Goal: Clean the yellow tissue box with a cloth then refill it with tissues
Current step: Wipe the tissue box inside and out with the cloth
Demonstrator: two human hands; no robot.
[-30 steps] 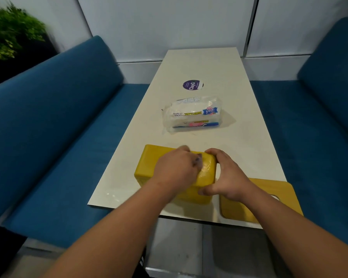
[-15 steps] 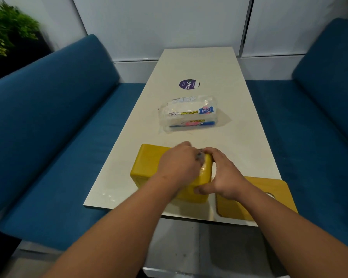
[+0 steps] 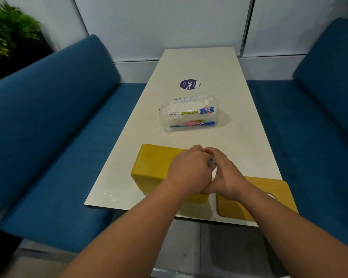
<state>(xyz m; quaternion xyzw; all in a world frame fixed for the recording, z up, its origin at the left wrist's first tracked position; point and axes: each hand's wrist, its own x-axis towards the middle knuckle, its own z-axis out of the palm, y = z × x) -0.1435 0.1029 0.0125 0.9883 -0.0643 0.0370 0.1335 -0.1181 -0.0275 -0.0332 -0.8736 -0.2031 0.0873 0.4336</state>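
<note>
I am watching both hands working at the right end of the smooth yellow rectangular tissue box (image 3: pixel 155 163), which is lying near the front edge of the long cream-coloured surface (image 3: pixel 249 141). My left hand (image 3: pixel 191 171) is lying over the top of the box with its fingers curled down, and a small bit of whitish cloth (image 3: pixel 213 165) is showing at its knuckles, so it is clutching that cloth against the box. My right hand (image 3: pixel 222 173) is pressing in against the box's right end, fingers curled around the corner and gripping it; the two hands are touching each other. Both forearms are reaching forward from the bottom of the view and converging at the box, hiding its right half.

Just right of the box, partly under my right wrist, a flat yellow lid with a cut-out opening (image 3: pixel 269 199) is lying at the surface's front corner. Farther back, well apart from the box, a clear plastic pack of white paper tissues (image 3: pixel 189 114) is resting, and beyond it a round purple sticker (image 3: pixel 189 84). Blue upholstered benches (image 3: pixel 58 121) are flanking the surface, with a green plant (image 3: pixel 6 33) at the far left.
</note>
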